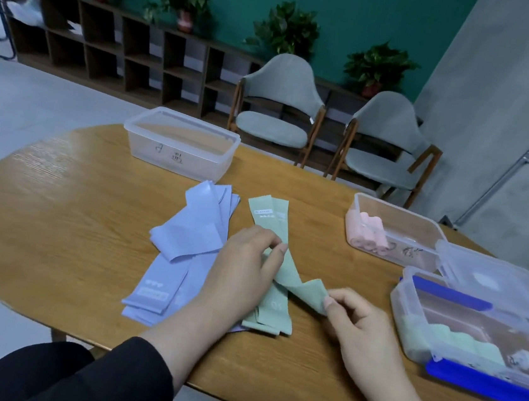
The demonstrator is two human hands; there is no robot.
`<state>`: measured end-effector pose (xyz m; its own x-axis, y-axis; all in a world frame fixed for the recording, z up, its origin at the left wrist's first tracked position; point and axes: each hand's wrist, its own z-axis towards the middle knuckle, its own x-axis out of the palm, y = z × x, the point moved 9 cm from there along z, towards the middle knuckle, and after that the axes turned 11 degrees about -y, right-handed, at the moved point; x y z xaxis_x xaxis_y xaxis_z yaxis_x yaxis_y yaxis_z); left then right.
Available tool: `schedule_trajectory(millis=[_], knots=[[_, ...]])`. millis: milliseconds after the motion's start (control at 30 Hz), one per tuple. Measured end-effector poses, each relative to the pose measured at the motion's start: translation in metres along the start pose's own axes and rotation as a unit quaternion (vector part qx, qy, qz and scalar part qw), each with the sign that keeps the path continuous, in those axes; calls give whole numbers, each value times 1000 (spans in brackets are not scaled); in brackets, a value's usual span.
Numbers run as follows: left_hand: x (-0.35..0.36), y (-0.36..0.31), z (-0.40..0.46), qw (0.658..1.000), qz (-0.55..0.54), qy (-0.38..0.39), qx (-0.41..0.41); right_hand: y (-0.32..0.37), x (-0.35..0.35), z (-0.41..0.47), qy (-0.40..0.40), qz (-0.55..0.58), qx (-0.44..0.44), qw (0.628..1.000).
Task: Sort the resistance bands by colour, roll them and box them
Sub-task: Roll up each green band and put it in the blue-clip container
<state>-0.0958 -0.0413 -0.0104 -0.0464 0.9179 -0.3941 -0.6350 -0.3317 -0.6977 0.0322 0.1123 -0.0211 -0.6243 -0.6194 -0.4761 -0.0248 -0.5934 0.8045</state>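
Observation:
Several pale green bands (270,221) lie in a stack at the table's middle, beside a loose pile of lilac bands (186,241) to their left. My left hand (246,264) pinches one green band near its middle. My right hand (358,323) pinches the twisted free end of that same green band (305,289), lifted slightly off the stack. A clear box with rolled pink bands (371,237) stands at the right. Nearer me on the right, a clear box (409,302) holds rolled green bands (451,342).
An empty clear box (180,143) stands at the far side of the wooden table (74,211). A clear lid (494,279) lies between the two right-hand boxes. Blue clips (479,383) edge the near box. Two grey chairs (280,103) stand behind the table.

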Motion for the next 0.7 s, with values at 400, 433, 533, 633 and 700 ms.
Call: schedule_trajectory(millis=[400, 433, 533, 633, 700], knots=[[9, -56, -15, 947, -221, 124, -199, 71, -16, -2, -86, 12, -100, 991], [7, -59, -11, 948, -221, 126, -193, 66, -23, 0, -112, -1, -92, 989], [0, -84, 2, 965, -176, 167, -97, 45, -27, 8, -82, 12, -8, 997], [-3, -114, 8, 958, -161, 234, -30, 47, -17, 8, 13, 72, 27, 997], [-8, -135, 16, 955, -148, 255, 13, 48, -22, 9, 6, 101, 39, 994]])
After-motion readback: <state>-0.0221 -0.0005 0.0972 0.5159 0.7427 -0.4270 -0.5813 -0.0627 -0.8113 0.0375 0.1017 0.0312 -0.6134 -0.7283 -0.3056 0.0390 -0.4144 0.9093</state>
